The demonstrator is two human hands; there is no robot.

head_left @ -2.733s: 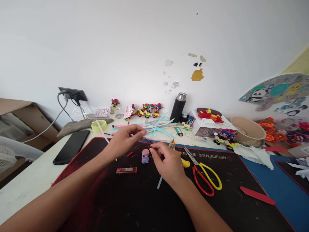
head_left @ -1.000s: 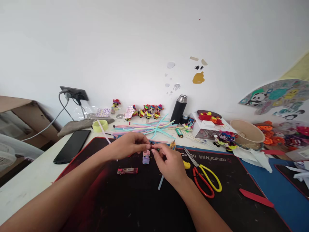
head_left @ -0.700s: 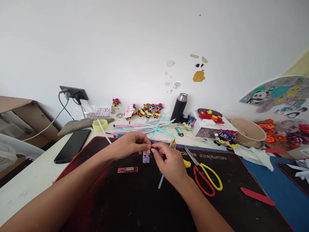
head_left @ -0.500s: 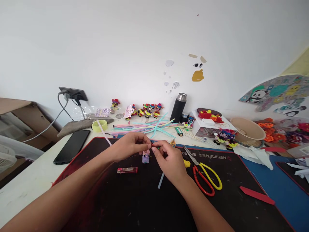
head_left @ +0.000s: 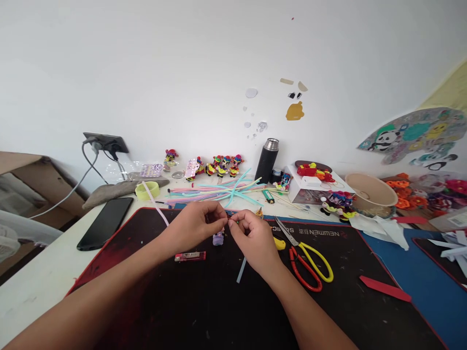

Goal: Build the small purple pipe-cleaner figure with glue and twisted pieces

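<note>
Above the dark mat (head_left: 204,301), my left hand (head_left: 199,223) and my right hand (head_left: 253,238) meet with their fingertips nearly touching. Both are pinched on something too small to make out. Just below the fingertips a small purple figure (head_left: 218,238) stands on the mat, partly hidden by my left hand. A pink lighter (head_left: 190,256) lies to its left. A pale blue strip (head_left: 241,270) sticks out beneath my right hand.
Scissors (head_left: 308,257) with red and yellow handles lie right of my right hand, near a red strip (head_left: 385,288). Behind are pipe cleaners (head_left: 215,191), a black flask (head_left: 267,160) and small figures (head_left: 223,166). A phone (head_left: 105,223) lies at left.
The view has shifted slightly. My fingertips stay together, and the small red bit seen between them before is now hard to see. The purple figure's top is more covered.
</note>
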